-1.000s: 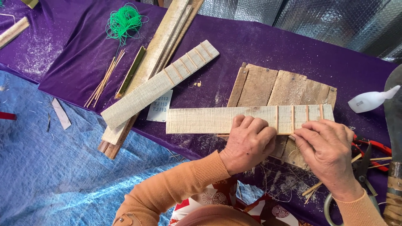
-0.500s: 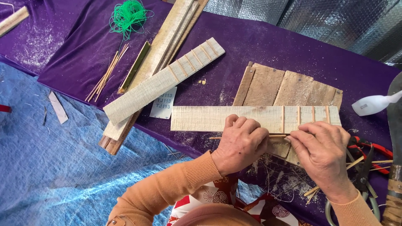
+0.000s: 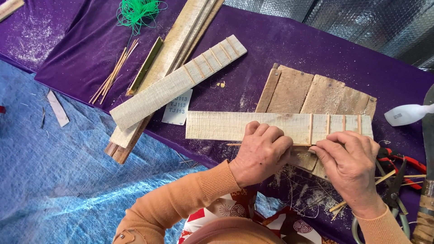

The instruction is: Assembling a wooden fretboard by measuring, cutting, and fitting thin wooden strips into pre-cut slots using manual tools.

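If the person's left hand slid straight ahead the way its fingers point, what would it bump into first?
The left hand points up across the pale wooden strip it already rests on. Beyond that, probably the brown plank board, though heights are hard to judge.

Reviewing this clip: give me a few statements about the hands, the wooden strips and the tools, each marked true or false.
1. Both hands rest on the near edge of the pale wooden strip. True: the left hand and right hand sit side by side there.
2. The thin bamboo stick lies far up by the green string. False: it runs between the two hands; only the green string is up there.
3. A second slatted strip lies diagonally on the purple cloth. True.
4. The right hand holds the red-handled pliers. False: the red-handled pliers lie on the cloth beside it.
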